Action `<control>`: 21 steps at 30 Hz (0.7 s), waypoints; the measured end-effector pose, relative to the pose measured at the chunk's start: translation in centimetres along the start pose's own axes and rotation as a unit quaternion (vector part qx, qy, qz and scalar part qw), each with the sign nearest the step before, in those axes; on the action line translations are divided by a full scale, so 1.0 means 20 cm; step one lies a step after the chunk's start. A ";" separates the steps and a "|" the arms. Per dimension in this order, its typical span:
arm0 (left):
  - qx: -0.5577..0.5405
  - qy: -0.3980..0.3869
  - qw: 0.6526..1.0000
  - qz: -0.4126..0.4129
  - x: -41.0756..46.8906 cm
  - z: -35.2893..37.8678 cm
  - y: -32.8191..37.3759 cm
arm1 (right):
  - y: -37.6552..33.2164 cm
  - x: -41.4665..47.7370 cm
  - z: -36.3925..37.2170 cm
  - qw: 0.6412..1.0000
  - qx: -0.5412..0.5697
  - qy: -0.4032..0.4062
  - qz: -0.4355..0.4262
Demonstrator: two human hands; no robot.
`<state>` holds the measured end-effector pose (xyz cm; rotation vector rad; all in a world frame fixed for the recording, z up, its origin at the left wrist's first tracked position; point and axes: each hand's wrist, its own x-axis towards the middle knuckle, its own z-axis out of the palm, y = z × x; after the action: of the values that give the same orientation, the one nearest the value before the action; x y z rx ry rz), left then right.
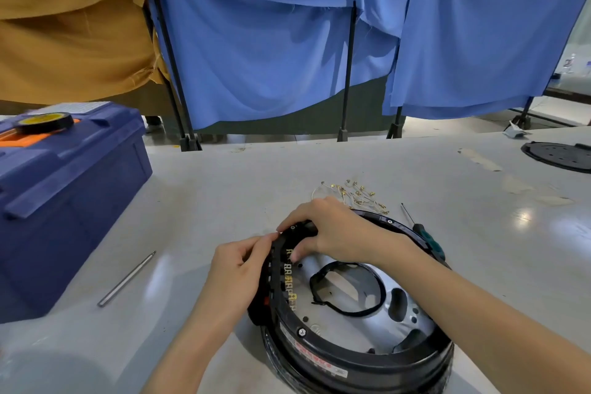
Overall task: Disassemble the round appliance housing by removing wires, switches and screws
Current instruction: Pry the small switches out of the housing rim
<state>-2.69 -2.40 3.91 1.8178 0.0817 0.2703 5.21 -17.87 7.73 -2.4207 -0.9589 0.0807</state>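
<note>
The round housing (358,358) lies open side up on the near right part of the bench (224,189). The left hand (238,269) is curled against the outside of its left rim, thumb and forefinger pinching the edge, and the right hand (329,230) grips the far-left rim from above, thumb inside. Just beyond lie loose wires (355,197) and a green-handled screwdriver (427,235), while a metal rod (126,278) lies left, near a blue toolbox (64,195) carrying a tape roll (44,122)
</note>
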 end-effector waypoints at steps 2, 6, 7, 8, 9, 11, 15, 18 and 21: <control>-0.017 -0.008 1.000 -0.003 0.00 -0.01 -0.01 | 0.00 0.00 0.01 1.000 0.001 0.002 -0.001; 0.011 0.011 1.000 0.003 0.00 -0.03 -0.03 | 0.01 -0.01 0.01 1.000 0.001 0.010 -0.001; 0.028 0.017 0.999 0.007 0.01 -0.04 -0.03 | 0.01 -0.01 0.01 1.000 -0.001 0.011 -0.003; 0.038 0.022 0.999 0.010 0.00 -0.04 -0.04 | 0.01 -0.02 0.01 1.000 -0.003 0.011 -0.006; 0.041 0.024 0.999 0.013 0.00 -0.03 -0.04 | 0.01 -0.02 0.01 1.000 -0.004 0.012 -0.008; 0.038 0.019 0.999 0.019 0.00 -0.03 -0.03 | 0.01 -0.02 0.02 1.000 -0.005 0.018 -0.009; 0.027 0.026 0.999 0.021 -0.01 -0.03 -0.02 | 0.01 -0.01 0.03 1.000 -0.016 0.020 -0.007; 0.023 0.035 0.999 0.013 -0.01 -0.02 -0.01 | 0.01 -0.01 0.03 0.999 -0.040 0.013 -0.013; 0.022 0.047 0.999 -0.001 -0.01 -0.01 0.00 | 0.01 0.00 0.04 0.998 -0.065 0.013 -0.013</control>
<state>-3.00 -2.24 4.01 1.8484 0.1554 0.3552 5.04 -17.56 6.90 -2.5192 -1.0126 -0.0240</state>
